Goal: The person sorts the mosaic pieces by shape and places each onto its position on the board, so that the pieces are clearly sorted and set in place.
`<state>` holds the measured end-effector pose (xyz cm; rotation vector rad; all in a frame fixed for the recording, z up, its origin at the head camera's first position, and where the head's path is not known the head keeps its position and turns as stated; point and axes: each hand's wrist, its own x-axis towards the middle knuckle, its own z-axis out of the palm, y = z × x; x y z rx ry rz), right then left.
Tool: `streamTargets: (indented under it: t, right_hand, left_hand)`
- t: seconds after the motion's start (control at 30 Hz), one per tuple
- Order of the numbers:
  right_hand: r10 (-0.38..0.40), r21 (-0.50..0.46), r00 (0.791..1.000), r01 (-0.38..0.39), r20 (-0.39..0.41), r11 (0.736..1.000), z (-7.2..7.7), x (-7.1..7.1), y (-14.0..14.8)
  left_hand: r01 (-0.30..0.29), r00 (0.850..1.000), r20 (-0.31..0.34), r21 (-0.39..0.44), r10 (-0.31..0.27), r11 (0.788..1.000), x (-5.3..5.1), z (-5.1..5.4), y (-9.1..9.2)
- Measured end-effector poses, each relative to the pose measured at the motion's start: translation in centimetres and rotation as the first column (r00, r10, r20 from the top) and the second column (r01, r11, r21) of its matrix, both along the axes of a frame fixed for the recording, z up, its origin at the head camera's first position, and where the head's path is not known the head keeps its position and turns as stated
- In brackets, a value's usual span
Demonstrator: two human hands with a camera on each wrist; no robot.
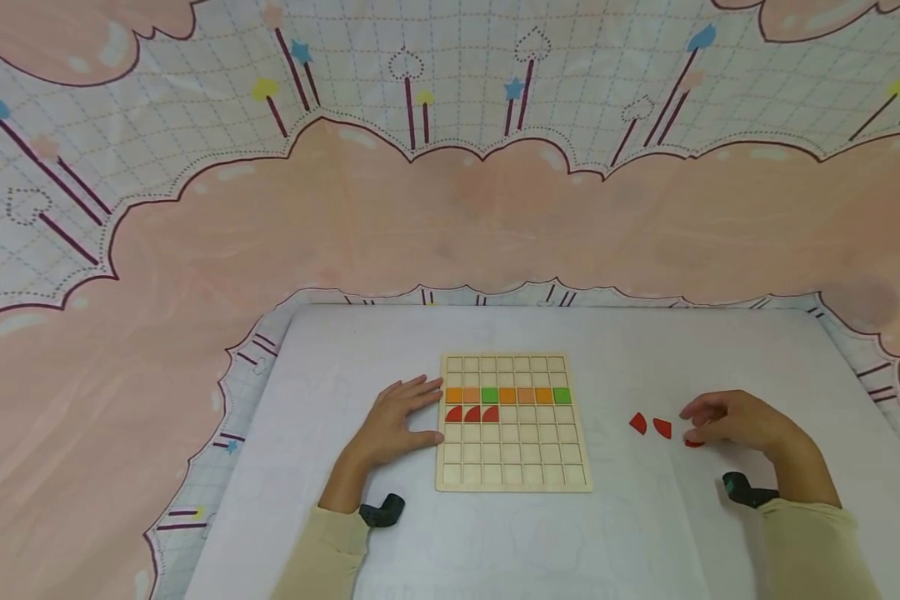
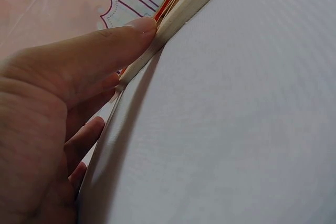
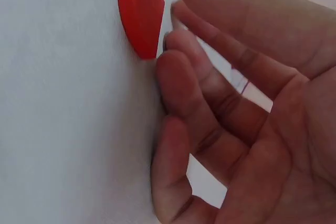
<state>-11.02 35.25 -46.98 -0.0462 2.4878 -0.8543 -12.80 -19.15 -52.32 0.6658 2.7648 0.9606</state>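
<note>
A wooden grid board (image 1: 513, 482) lies on the white table. My left hand (image 1: 399, 425) rests along its left edge, fingers extended; in the left wrist view the thumb (image 2: 113, 48) touches the board's side (image 2: 186, 6). One row holds several orange and green square tiles (image 1: 525, 396). In the row below sit three red quarter-circle pieces (image 1: 472, 414) at the left. My right hand (image 1: 742, 427) hovers over a red quarter-circle piece (image 3: 143, 17) on the table, its fingers loosely bent beside the piece without gripping it. That piece is partly hidden in the head view.
Two more red quarter-circle pieces (image 1: 650, 426) lie between the board and the right hand. A black device is strapped at each wrist, as with the left wrist camera (image 1: 384, 510). Behind the white table (image 1: 360, 342) spreads a patterned pink cloth (image 1: 450, 225).
</note>
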Motion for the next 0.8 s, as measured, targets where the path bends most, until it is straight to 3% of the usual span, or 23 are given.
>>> streamTargets:
  t: [0.2,0.3,0.53,0.8]
  right_hand:
    - [0.031,0.012,0.999,-0.032,0.035,0.999,-0.3,-0.3,0.2]
    - [0.06,0.038,0.998,-0.06,0.004,0.997,-0.6,-0.4,-0.2]
    - [0.038,0.095,0.999,-0.035,-0.022,0.995,-0.8,-0.6,-1.7]
    - [0.026,0.053,0.993,-0.02,-0.116,0.998,-1.0,-0.6,-3.5]
  left_hand:
    - [-0.004,1.0,-0.007,-0.006,0.004,1.0,-0.1,-0.1,0.0]
    - [-0.005,1.0,-0.005,-0.008,0.005,1.0,-0.1,-0.2,0.1]
    - [-0.005,1.0,-0.01,-0.008,0.005,1.0,0.0,-0.1,0.1]
    - [-0.009,1.0,-0.013,-0.01,0.009,1.0,0.0,-0.3,0.1]
